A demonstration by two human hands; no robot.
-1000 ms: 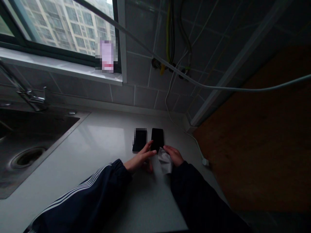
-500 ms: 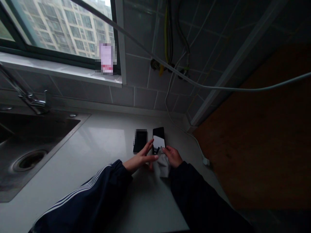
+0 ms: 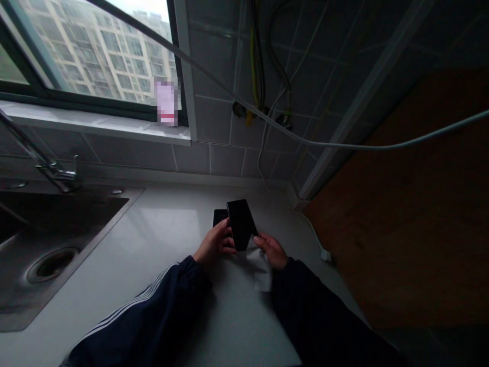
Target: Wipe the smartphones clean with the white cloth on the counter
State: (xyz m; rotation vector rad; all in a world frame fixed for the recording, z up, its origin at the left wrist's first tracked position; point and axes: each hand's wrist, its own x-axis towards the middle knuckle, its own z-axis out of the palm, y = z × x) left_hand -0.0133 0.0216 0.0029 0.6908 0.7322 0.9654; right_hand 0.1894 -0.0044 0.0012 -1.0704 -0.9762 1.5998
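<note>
A dark smartphone (image 3: pixel 241 224) is held tilted above the white counter, its black face toward me. My left hand (image 3: pixel 217 242) grips its left edge, thumb on the side and fingers curled beneath. At the lower right corner, my right hand (image 3: pixel 273 250) pinches a light grey cloth (image 3: pixel 260 270) against the phone; the cloth hangs down below the fingers. Behind the held phone, a second dark phone (image 3: pixel 219 216) lies on the counter, mostly covered by the first phone and my left hand.
A steel sink (image 3: pixel 95 224) with a faucet (image 3: pixel 61 176) is at the left. On the windowsill stands a blurred pinkish object (image 3: pixel 166 104). A white cable (image 3: pixel 344 147) crosses in front, and a plug (image 3: pixel 325 254) lies by the brown panel (image 3: pixel 412 234) at the right.
The held phone has tilted leftward, now overlapping the second phone, and its bright reflection is gone. My left fingers, earlier stretched out beside it, have closed around its left edge.
</note>
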